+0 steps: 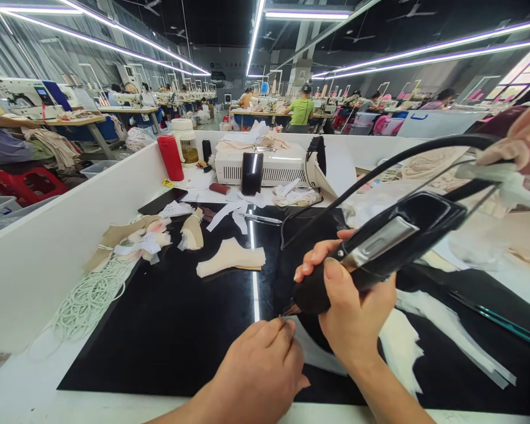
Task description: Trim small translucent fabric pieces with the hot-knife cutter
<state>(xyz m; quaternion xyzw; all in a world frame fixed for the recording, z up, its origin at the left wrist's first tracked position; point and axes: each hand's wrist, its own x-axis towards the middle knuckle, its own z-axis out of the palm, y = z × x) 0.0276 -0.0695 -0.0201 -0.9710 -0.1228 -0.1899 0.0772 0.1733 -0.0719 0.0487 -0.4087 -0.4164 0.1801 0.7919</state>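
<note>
Observing remotely through the head camera, I record the right hand (pixel 351 315) closed firmly around the grip of a black handheld tool (pixel 382 247), thumb on top and fingers wrapped beneath. The tool slopes down to the left, and its narrow tip sits low over the black mat (pixel 172 330), just at the edge of a white fabric piece (pixel 320 353) that lies flat there. A black cable (pixel 401 158) arches up from the tool's rear and back towards the far side of the bench. The left hand (pixel 260 368) lies palm down beside the tip, fingers bent with their ends on the mat at the fabric's edge; I cannot tell whether it pinches anything. More white fabric strips (pixel 450 327) lie to the right of the right hand. Further back on the mat I note a beige fabric piece (pixel 232 259), and at the left edge a coil of white cord (pixel 88 300) against the white partition (pixel 48 253). At the back of the bench stand a red bottle (pixel 171 157) and a white box unit (pixel 274 166) with a black phone (pixel 251 172) upright in front of it. Other people sit at sewing tables well behind
</note>
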